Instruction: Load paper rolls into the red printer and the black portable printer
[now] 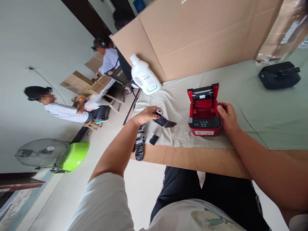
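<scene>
A small red and black printer (204,112) stands on the cloth-covered table (264,109) with its lid open. My right hand (227,116) rests against its right side, thumb on the top edge. Left of the printer, my left hand (147,114) grips a small paper roll (161,119) whose dark strip trails onto the cloth. Two more dark-wrapped rolls (139,148) and a small dark piece (152,138) lie at the table's left front edge, just below that hand.
A white plastic bottle (144,76) stands at the table's back left. A black pouch (279,75) lies far right. Large cardboard sheets (204,32) wall the back. Two other people sit on the floor at left, near a fan (42,153) and a green basin (75,155).
</scene>
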Tool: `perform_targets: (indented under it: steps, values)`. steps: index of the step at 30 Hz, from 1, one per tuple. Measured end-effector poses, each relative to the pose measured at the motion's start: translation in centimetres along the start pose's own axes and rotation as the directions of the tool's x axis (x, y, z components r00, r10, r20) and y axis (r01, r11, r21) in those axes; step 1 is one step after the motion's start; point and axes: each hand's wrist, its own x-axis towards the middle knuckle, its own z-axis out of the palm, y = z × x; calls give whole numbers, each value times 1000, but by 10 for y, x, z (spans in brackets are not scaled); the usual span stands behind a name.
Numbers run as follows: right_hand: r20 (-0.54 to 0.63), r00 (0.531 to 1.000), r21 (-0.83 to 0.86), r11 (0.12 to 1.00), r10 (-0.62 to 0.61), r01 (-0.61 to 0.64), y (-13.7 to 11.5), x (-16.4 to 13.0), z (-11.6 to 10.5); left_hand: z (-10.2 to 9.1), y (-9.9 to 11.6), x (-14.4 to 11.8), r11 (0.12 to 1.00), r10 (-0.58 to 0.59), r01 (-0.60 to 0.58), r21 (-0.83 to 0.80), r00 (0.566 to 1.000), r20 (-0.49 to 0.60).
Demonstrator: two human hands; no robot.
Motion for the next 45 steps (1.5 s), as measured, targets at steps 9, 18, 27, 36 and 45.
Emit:
perform_targets:
  steps: [9,18,27,36,45]
  values:
    - [-62,982,-98,980,-180,173,3,4,-2,73,124,40,873,486,-451,-186,841,239]
    - [-102,963,-172,958,-251,232,3,8,-5,127,145,108,762,189,-264,592,964,187]
    - [75,796,-271,755,-601,596,-27,-7,-12,133,135,116,820,235,-283,498,959,158]
    - [407,561,-294,478,-721,828,-48,-19,-15,111,119,84,828,557,-549,113,782,-281]
    - [453,465,-252,391,-761,885,-47,-29,-11,116,88,90,799,591,-533,279,608,-530]
